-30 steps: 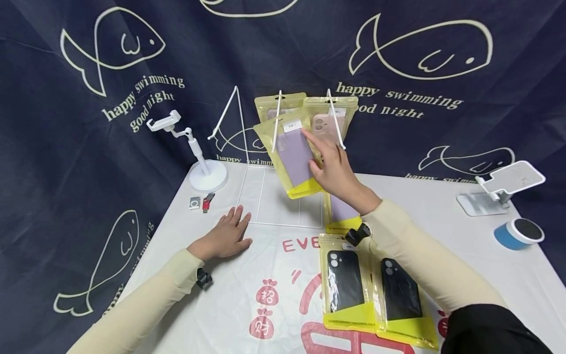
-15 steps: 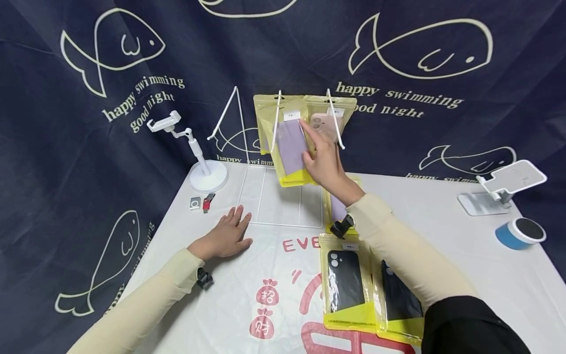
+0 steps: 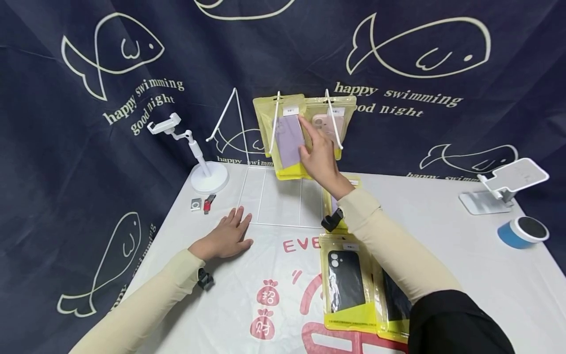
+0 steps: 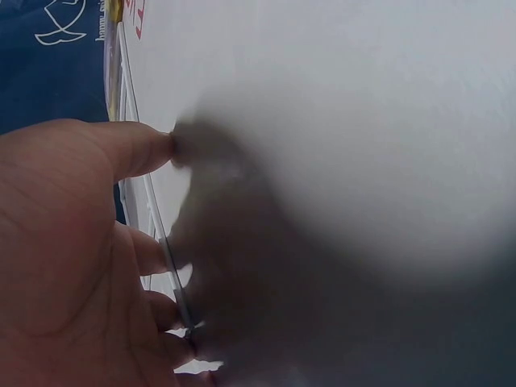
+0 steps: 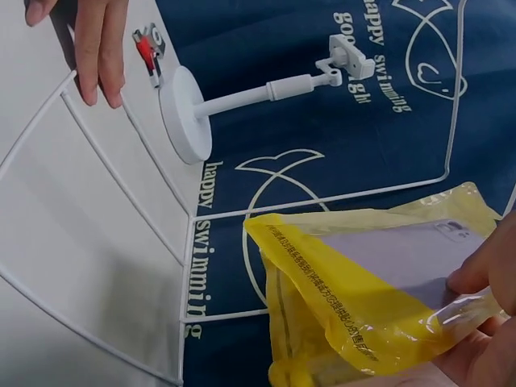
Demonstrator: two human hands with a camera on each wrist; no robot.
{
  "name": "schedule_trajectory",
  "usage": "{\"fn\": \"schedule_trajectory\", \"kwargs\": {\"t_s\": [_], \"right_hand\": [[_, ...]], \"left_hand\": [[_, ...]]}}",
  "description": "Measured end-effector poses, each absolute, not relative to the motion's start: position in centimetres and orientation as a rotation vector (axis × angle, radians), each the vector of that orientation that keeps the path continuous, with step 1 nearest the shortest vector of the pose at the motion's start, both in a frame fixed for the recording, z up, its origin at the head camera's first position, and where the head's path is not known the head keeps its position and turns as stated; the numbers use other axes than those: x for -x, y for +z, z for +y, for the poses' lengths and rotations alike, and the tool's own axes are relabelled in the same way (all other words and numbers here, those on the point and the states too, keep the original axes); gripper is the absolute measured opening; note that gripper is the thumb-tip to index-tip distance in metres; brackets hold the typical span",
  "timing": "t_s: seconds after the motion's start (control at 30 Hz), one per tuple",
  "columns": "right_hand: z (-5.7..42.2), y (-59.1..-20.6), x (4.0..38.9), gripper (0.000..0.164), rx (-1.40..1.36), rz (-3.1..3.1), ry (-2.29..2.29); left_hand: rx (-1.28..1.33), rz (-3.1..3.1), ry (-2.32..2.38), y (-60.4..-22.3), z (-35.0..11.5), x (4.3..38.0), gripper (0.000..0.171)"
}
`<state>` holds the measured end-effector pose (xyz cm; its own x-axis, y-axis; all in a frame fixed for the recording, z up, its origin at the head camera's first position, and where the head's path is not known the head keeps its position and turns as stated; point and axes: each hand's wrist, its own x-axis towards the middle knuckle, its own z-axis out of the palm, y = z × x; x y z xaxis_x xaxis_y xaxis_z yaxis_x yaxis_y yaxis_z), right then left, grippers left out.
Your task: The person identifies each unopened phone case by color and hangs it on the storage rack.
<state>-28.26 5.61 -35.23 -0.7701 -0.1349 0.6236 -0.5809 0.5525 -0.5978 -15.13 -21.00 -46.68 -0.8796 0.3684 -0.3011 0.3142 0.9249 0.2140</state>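
Your right hand (image 3: 321, 160) pinches the right edge of a yellow-edged pouch with a purple phone case (image 3: 289, 142), thumb on the front, fingers behind. That pouch hangs well above the table at the middle prong of a white wire rack (image 3: 283, 225); the prong runs across its front, and how its top hole sits can't be told. Just right of it, a pouch with a pink case (image 3: 326, 120) hangs on the right prong.

Your left hand (image 3: 225, 236) lies palm down, fingers spread, gripping nothing, at the rack's near-left corner.

Surface: white tabletop cover (image 3: 212, 305), red lettering and money-bag prints in the near middle. Far left, a white phone holder (image 3: 210, 177) on a round base; just nearer you, a small silver gadget (image 3: 196, 204) beside a red USB stick (image 3: 209, 204). Near right, a pouch with a black case (image 3: 347, 280) lies flat, a second black-case pouch (image 3: 398, 307) beside it, partly under your sleeve. Another purple-case pouch lies beyond them, mostly hidden by your arm. Far right, a white folding stand (image 3: 513, 179), with a blue-and-white cylinder (image 3: 523, 232) nearer.

Room: navy curtain (image 3: 283, 49) behind and left, pale fish outlines, "happy swimming good night".
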Motion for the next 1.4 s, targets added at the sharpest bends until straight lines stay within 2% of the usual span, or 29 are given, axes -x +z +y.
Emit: {"fn": "schedule_trajectory", "kwargs": {"t_s": [0.23,0.67,1.17,1.4], "right_hand": [[5.7,-35.7,28.4,0.067,-0.580,-2.281,1.088],[5.7,-37.1,28.2,0.078,-0.656,-2.344,1.136],[5.9,-38.6,27.5,0.069,-0.687,-2.425,1.154],[7.8,-39.6,26.3,0.065,-0.681,-2.578,1.113]], "left_hand": [[-0.517,2.754,0.231,-46.6,-20.9,15.0,0.077],[-0.521,2.763,0.221,-46.7,-21.0,15.0,0.077],[-0.522,2.766,0.236,-46.5,-20.9,14.9,0.077],[-0.521,2.762,0.244,-46.5,-20.9,14.9,0.076]]}}
